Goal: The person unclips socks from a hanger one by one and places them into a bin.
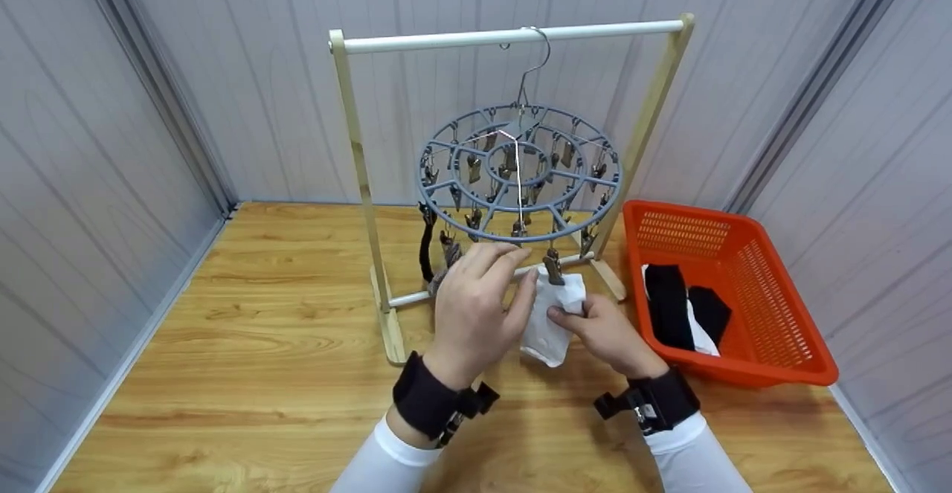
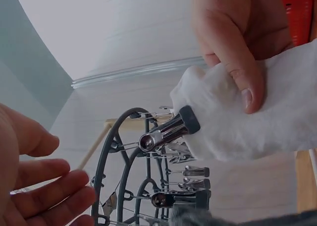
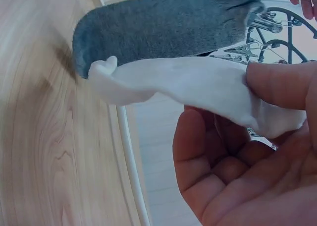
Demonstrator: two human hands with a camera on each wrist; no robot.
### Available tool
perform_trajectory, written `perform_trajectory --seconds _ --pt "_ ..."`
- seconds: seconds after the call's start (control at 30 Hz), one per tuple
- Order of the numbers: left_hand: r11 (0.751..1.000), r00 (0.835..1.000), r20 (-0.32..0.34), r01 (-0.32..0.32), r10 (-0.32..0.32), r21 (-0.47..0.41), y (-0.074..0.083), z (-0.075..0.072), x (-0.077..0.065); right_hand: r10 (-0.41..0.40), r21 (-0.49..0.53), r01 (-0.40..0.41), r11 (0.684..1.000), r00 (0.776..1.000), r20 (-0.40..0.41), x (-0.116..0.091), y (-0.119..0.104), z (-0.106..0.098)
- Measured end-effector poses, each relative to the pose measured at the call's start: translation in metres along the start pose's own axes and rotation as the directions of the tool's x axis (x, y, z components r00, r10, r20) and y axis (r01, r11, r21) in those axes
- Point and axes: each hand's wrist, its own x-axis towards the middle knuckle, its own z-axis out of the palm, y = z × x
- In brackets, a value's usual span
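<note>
A white sock (image 1: pixel 547 333) hangs from a metal clip (image 1: pixel 552 266) at the near edge of the round grey drying hanger (image 1: pixel 487 231). My right hand (image 1: pixel 610 333) pinches the sock near its top, thumb on the front and fingers behind. In the left wrist view the clip (image 2: pixel 171 129) bites the sock's edge. My left hand (image 1: pixel 480 300) is raised just left of the sock, fingers loosely bent and apart from the clip. A grey sock (image 3: pixel 163 32) hangs beside the white one, mostly hidden behind my left hand in the head view.
A black item (image 1: pixel 426 244) hangs at the hanger's left. The hanger hooks over the white bar (image 1: pixel 446 41) of a wooden stand (image 1: pixel 361 166). To the right, an orange basket (image 1: pixel 788 292) contains black and white pieces of clothing (image 1: pixel 666 303). Panel walls enclose the wooden tabletop (image 1: pixel 260 374).
</note>
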Motion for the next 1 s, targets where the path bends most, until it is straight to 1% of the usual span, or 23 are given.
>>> perform_trajectory --seconds 0.1,0.23,0.33,0.43,0.53,0.6,0.73,0.87,0.93,1.0 --pt "1.0 0.998 0.06 0.013 -0.013 -0.011 0.0 0.003 -0.002 0.003 0.002 -0.003 1.0 1.0 0.011 -0.001 -0.002 0.0" --pt "0.997 0.985 0.153 0.078 -0.077 -0.003 -0.001 0.01 -0.007 0.011 -0.009 -0.01 1.0 1.0 0.016 -0.002 -0.004 0.0" --pt "0.99 0.968 0.209 0.14 -0.136 -0.006 -0.003 0.016 -0.011 0.012 -0.015 -0.011 1.0 0.999 0.033 -0.003 -0.005 0.0" --pt "0.979 0.951 0.248 0.201 -0.185 -0.042 -0.003 0.022 -0.014 0.006 -0.007 -0.006 1.0 0.998 0.062 -0.004 -0.006 0.0" --pt "0.96 0.932 0.28 0.264 -0.231 -0.088 -0.002 0.026 -0.015 -0.016 -0.002 0.016 1.0 0.995 0.098 -0.005 -0.006 0.001" --pt "0.944 0.916 0.307 0.306 -0.257 -0.124 -0.002 0.028 -0.016 -0.029 -0.013 0.031 0.999 0.992 0.121 -0.005 -0.006 0.001" --pt "0.898 0.873 0.386 0.393 -0.297 -0.198 -0.003 0.028 -0.017 -0.051 -0.04 0.058 0.998 0.986 0.16 -0.006 -0.006 0.001" --pt "0.834 0.825 0.455 0.485 -0.336 -0.263 -0.005 0.028 -0.016 -0.056 -0.031 0.062 0.998 0.982 0.179 -0.006 -0.007 0.001" --pt "0.794 0.806 0.473 0.528 -0.357 -0.3 -0.005 0.027 -0.015 -0.057 -0.028 0.063 0.998 0.982 0.182 -0.007 -0.007 0.0" --pt "0.735 0.784 0.49 0.579 -0.383 -0.352 -0.006 0.027 -0.013 -0.061 -0.03 0.068 0.997 0.981 0.182 -0.007 -0.008 0.0"
